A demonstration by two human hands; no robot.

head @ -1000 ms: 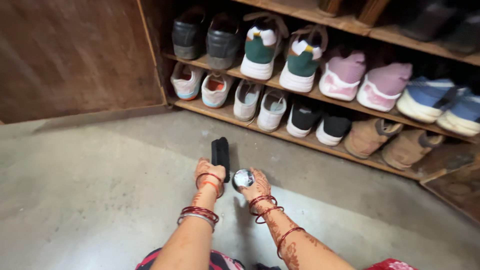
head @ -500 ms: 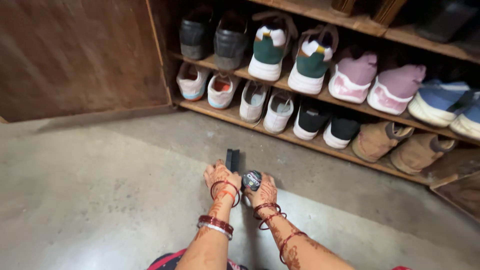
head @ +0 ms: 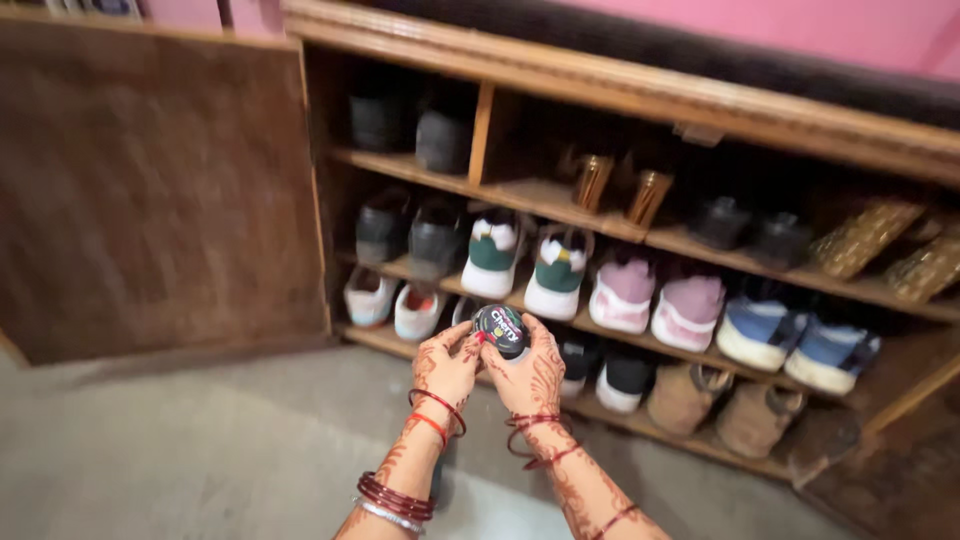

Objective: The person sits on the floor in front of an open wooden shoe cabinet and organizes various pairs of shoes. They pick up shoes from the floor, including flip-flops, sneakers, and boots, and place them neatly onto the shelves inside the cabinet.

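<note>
A small round black tin with a printed lid [head: 499, 330] sits between both hands: the left hand [head: 446, 367] pinches its left edge, the right hand [head: 530, 375] cups its right side, ahead of a wooden shoe rack [head: 640, 100].

1. A wooden shoe rack [head: 620, 95] stands in front of me, with several open shelves.
2. On the middle shelf I see green-and-white sneakers [head: 522, 262], pink sneakers [head: 655, 300] beside them, and blue sneakers [head: 790, 338] further right.
3. Dark shoes [head: 410, 232] sit at that shelf's left end.
4. Brown boots [head: 722, 405] rest on the bottom shelf.
5. Gold-coloured footwear [head: 880, 245] lies on the upper shelf, at right.
6. A plain wooden panel [head: 150, 190] closes the rack's left side.
7. Below me is a grey concrete floor [head: 180, 460].
8. A pink wall [head: 800, 25] rises behind the rack.
</note>
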